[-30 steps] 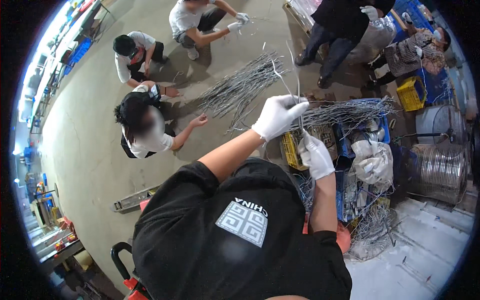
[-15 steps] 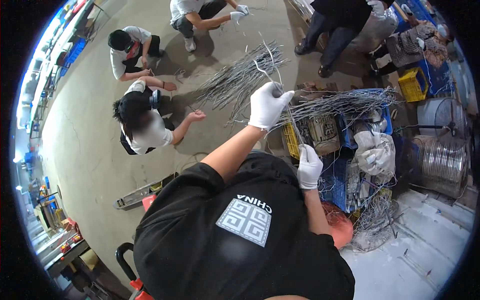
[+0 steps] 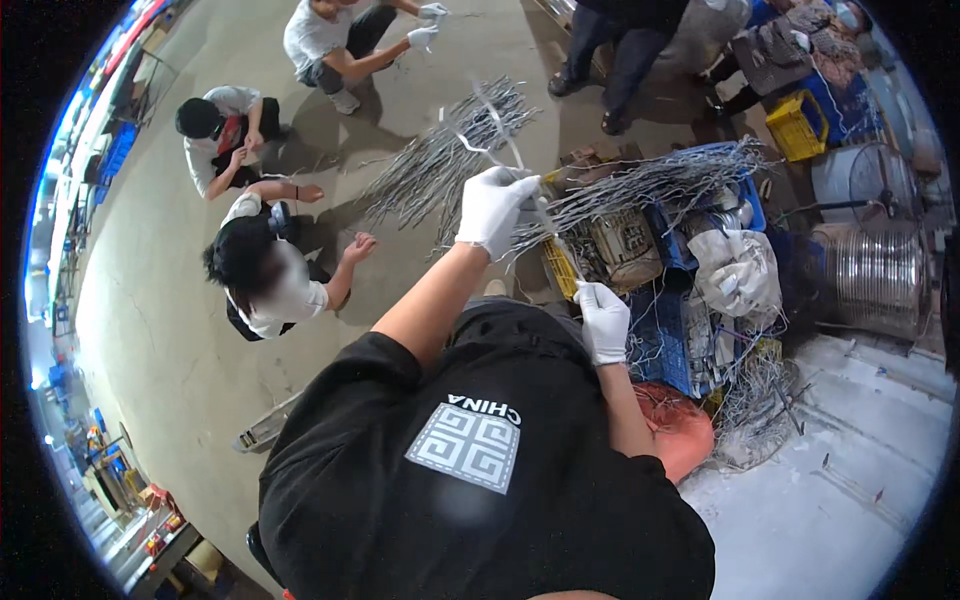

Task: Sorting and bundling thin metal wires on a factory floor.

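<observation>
Head view: my gloved left hand (image 3: 495, 208) grips the upper end of a grey wire (image 3: 548, 228), my gloved right hand (image 3: 604, 320) pinches its lower end; a wire bundle (image 3: 650, 182) lies just beyond, over blue crates (image 3: 662, 345).

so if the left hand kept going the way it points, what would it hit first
Likely the pile of grey wires on the floor beyond the left hand; depth is unclear, so it could pass above it.
</observation>
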Tool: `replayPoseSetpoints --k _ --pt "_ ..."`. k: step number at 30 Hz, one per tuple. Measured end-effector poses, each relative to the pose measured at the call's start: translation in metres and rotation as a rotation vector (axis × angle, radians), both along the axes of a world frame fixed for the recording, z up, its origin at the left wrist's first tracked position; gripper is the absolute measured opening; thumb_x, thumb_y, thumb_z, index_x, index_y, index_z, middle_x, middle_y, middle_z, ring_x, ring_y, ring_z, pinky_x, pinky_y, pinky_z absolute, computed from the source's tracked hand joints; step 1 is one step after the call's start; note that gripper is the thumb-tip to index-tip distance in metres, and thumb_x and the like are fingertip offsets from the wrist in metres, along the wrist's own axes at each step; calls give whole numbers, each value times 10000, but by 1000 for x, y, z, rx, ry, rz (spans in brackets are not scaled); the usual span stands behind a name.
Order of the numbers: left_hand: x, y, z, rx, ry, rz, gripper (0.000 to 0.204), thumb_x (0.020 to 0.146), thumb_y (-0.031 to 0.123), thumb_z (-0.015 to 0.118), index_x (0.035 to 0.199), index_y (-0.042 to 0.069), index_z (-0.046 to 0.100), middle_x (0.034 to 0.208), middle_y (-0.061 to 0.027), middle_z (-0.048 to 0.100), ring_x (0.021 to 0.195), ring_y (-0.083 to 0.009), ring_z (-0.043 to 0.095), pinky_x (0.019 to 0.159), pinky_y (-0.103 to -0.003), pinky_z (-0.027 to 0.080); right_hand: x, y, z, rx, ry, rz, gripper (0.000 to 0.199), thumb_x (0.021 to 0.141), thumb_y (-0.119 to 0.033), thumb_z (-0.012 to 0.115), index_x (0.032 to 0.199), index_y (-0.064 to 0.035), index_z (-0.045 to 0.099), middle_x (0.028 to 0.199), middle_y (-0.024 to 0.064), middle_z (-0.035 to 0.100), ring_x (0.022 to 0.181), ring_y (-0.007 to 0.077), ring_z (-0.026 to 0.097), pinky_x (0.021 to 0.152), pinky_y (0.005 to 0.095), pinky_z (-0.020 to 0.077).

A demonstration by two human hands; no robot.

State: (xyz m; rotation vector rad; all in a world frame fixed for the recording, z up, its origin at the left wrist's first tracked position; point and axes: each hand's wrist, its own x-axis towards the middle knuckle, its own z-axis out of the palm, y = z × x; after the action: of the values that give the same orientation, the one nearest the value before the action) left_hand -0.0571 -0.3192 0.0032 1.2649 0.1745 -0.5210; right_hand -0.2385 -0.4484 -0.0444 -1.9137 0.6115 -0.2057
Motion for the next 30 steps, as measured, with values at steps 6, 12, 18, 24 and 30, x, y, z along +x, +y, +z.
replayPoseSetpoints --k 6,12,18,24,30 --pt "0 4 -7 -128 72 3 165 817 100 591 938 -12 579 787 -84 604 652 -154 614 549 -211 489 8 4 23 -296 191 59 209 847 -208 568 904 -21 641 663 56 614 518 198 487 520 270 397" --pt "-18 -1 3 -56 62 -68 163 820 93 599 944 -12 579 792 -85 598 670 -156 613 586 -223 499 32 16 23 -400 -123 84 203 817 -118 612 952 34 612 779 94 635 614 176 533 614 261 455" --pt "-27 -12 2 15 -76 -84 139 817 63 601 923 -23 578 768 -88 597 639 -146 602 574 -227 500 55 15 26 -163 -151 62 231 813 -67 611 1018 36 605 846 76 655 636 141 538 619 240 456" --pt "-23 -11 -1 -96 -33 -134 151 828 66 601 936 -33 566 776 -93 596 632 -143 597 566 -226 499 48 10 17 199 -142 55 256 800 -25 592 1049 28 614 890 75 677 677 132 590 625 242 464" --pt "-20 -13 -11 -120 103 -196 164 839 91 607 948 -22 562 785 -88 596 624 -132 583 552 -217 484 39 19 24 178 -103 70 263 790 -37 596 1043 31 619 896 109 681 661 173 624 590 271 474"
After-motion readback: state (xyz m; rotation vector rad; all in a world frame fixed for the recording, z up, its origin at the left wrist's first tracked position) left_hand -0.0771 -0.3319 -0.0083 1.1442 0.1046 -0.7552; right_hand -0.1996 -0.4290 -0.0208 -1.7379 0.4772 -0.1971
